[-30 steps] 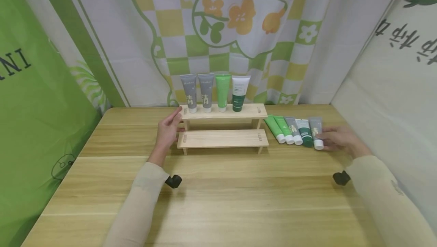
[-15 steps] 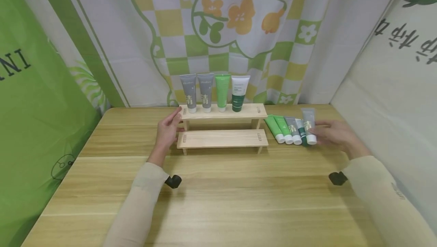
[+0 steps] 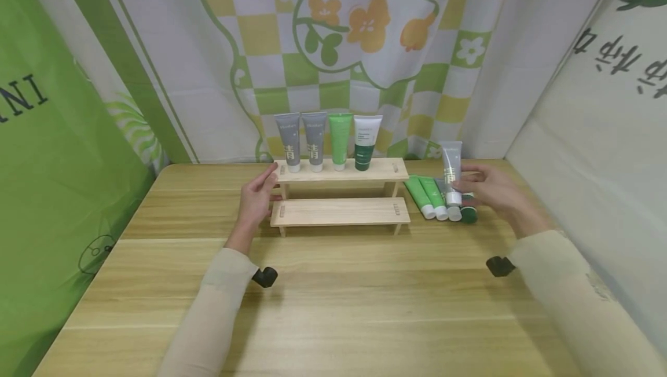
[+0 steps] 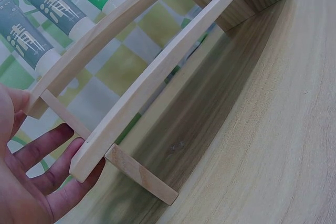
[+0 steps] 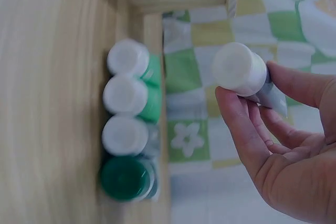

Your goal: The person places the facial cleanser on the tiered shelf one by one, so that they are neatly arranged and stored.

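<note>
My right hand (image 3: 492,191) pinches a grey tube (image 3: 451,168) by its lower part. In the right wrist view its white cap (image 5: 239,69) faces the camera, and the tube is off the table. My left hand (image 3: 254,200) grips the left end of a two-tier wooden rack (image 3: 339,213). The left wrist view shows the thumb at the upper shelf's end and fingers (image 4: 52,174) around the lower shelf's end. On the upper shelf two grey tubes (image 3: 315,142), a green tube (image 3: 340,141) and a white-and-green tube (image 3: 367,142) stand on their caps.
Right of the rack, two green tubes (image 3: 418,196), a partly hidden grey tube (image 5: 126,136) and a dark-green-capped tube (image 3: 468,213) lie in a row. The wooden table (image 3: 365,302) meets a patterned curtain (image 3: 333,47) at the back.
My right hand has lifted the grey tube from the right end of the row and carried it up and left, above the other tubes. My left hand stays at the rack.
</note>
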The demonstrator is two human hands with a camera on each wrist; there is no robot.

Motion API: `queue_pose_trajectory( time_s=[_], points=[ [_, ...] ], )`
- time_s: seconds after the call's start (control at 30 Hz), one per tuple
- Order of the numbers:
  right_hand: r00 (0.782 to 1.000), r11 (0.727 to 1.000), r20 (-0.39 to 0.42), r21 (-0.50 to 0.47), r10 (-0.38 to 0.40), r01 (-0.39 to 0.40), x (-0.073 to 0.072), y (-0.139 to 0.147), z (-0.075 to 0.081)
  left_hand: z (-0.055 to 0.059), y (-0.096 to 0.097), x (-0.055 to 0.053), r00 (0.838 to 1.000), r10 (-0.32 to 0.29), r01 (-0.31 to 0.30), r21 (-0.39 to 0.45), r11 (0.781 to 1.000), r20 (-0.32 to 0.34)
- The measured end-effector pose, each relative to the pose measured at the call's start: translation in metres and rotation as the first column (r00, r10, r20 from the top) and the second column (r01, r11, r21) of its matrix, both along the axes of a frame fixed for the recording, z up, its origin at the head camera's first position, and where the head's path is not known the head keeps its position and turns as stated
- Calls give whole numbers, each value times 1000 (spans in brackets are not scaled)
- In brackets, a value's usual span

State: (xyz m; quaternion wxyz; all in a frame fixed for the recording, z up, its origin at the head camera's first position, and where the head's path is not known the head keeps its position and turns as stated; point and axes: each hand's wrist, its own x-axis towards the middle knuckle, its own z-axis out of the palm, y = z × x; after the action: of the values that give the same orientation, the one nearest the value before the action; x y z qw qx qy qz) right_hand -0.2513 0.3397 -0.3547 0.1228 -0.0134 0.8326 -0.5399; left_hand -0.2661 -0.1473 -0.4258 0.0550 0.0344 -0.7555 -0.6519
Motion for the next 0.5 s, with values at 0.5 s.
queue_pose_trajectory(
  time_s=[0.5],
  points=[
    [986, 995, -159, -83, -58, 46, -3, -58, 25, -1, 1, 1, 1000, 2, -3, 36, 999, 8]
  ],
)
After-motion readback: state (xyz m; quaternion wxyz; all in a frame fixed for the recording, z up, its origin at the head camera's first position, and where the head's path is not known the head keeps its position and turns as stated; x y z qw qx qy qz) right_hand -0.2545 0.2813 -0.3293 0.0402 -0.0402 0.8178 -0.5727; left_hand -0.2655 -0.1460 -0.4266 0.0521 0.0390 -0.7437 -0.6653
